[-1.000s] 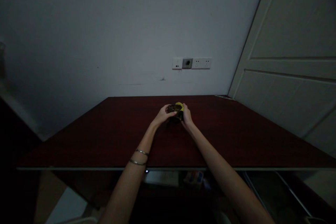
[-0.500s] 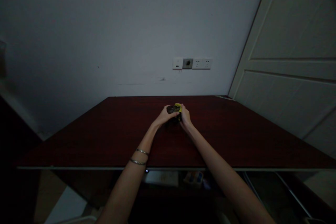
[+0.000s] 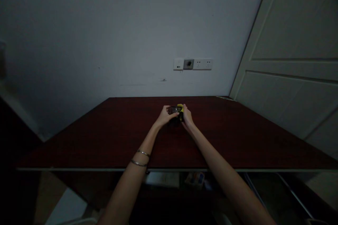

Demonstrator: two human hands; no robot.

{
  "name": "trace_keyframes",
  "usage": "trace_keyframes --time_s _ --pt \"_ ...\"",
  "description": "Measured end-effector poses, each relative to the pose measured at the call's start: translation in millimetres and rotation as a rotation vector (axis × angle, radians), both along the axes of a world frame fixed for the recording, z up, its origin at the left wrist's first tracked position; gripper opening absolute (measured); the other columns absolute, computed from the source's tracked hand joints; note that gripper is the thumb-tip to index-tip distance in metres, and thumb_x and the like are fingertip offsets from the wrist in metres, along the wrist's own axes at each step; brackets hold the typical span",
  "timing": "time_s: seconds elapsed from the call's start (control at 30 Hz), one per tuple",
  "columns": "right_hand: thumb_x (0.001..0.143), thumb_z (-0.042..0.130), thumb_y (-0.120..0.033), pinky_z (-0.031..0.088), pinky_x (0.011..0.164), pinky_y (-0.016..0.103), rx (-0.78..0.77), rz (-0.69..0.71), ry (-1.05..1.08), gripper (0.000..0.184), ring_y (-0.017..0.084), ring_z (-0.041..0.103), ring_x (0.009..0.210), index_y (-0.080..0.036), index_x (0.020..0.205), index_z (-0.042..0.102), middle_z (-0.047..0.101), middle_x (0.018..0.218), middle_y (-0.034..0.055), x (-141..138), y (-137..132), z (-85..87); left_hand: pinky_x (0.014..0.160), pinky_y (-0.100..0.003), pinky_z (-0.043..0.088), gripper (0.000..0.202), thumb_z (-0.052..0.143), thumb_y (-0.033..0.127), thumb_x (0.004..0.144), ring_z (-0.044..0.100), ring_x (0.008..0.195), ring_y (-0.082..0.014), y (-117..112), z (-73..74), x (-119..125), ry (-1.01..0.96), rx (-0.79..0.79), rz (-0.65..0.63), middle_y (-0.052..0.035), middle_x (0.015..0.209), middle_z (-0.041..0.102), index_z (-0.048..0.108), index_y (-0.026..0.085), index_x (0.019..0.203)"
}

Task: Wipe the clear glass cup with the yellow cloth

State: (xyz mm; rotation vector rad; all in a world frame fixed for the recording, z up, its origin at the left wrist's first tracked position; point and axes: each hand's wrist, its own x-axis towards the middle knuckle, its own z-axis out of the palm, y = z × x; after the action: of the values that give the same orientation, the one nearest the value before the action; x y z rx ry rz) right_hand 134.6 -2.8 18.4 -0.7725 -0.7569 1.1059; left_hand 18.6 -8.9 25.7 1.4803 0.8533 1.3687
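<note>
A small black-and-yellow object [image 3: 175,110] with a dark, shiny part on its left side is held up between both hands over the table; its kind is too dim and small to tell. My left hand [image 3: 165,116] is closed around its dark left side, with the thumb across the front. My right hand [image 3: 187,116] grips the yellow right side, its fingers mostly hidden behind the object. Two silver bangles [image 3: 139,163] circle my left forearm.
The dark red tabletop [image 3: 126,130] runs back to a pale wall with a row of sockets [image 3: 202,64]. A white panelled door [image 3: 293,56] stands at the right. Under the table's front edge lie a white box-like item [image 3: 163,179] and a small colourful pack [image 3: 194,179].
The object has turned slightly in my hands and its yellow part has shifted a little to the right. Both hands keep their hold in nearly the same place.
</note>
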Motion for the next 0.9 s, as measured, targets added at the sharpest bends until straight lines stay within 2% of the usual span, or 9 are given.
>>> trace_keyframes --time_s 0.1,0.27,0.37,0.5,0.67,0.9 --pt "0.071 0.049 -0.044 0.045 0.063 0.023 0.019 0.009 -0.016 0.033 0.014 0.060 0.070 -0.018 0.081 0.065 0.067 0.077 0.0008 -2.6 -2.3 -0.1 0.085 -0.036 0.042 0.071 0.077 0.028 0.051 0.055 0.093 -0.0190 3.6 -4.5 2.1 0.026 0.028 0.064 -0.0148 0.104 0.054 0.038 0.010 0.108" --pt "0.072 0.051 -0.043 0.046 0.064 0.024 0.019 0.018 0.036 0.032 0.015 0.060 0.069 -0.016 0.081 0.065 0.067 0.077 0.0025 -1.1 -7.0 4.2 0.093 -0.036 0.036 0.079 0.076 0.030 0.053 0.049 0.106 -0.0231 1.2 -2.8 4.0 0.065 0.040 0.045 -0.0168 0.116 0.050 0.037 0.009 0.119" --pt "0.072 0.051 -0.042 0.046 0.065 0.024 0.011 0.011 0.054 0.031 0.014 0.060 0.069 -0.016 0.081 0.065 0.067 0.076 0.0024 2.5 -8.6 7.0 0.095 -0.036 0.034 0.076 0.073 0.030 0.056 0.047 0.109 -0.0253 -1.9 1.5 2.3 0.012 -0.013 -0.053 -0.0145 0.117 0.051 0.040 0.010 0.121" --pt "0.075 0.048 -0.042 0.047 0.062 0.025 -0.035 0.048 0.087 0.032 0.015 0.060 0.065 -0.016 0.081 0.065 0.067 0.071 0.0019 8.0 -8.5 7.6 0.094 -0.037 0.035 0.054 0.068 0.028 0.062 0.051 0.105 -0.0231 -4.9 6.4 -1.8 -0.100 -0.040 -0.216 -0.0102 0.111 0.057 0.051 0.012 0.111" --pt "0.076 0.044 -0.042 0.047 0.060 0.026 -0.053 0.072 0.077 0.032 0.015 0.061 0.063 -0.017 0.079 0.065 0.067 0.067 0.0010 8.8 -6.0 5.6 0.094 -0.036 0.036 0.054 0.073 0.020 0.056 0.053 0.101 -0.0196 -6.0 8.3 -3.1 -0.098 -0.022 -0.140 -0.0112 0.107 0.059 0.053 0.010 0.105" --pt "0.074 0.046 -0.045 0.046 0.059 0.024 -0.032 0.071 0.031 0.034 0.014 0.061 0.063 -0.018 0.082 0.064 0.066 0.067 -0.0003 0.9 -5.8 2.3 0.086 -0.036 0.041 0.064 0.076 0.027 0.054 0.054 0.094 -0.0202 -7.2 8.6 -3.1 0.008 -0.010 -0.002 -0.0123 0.104 0.058 0.050 0.009 0.110"
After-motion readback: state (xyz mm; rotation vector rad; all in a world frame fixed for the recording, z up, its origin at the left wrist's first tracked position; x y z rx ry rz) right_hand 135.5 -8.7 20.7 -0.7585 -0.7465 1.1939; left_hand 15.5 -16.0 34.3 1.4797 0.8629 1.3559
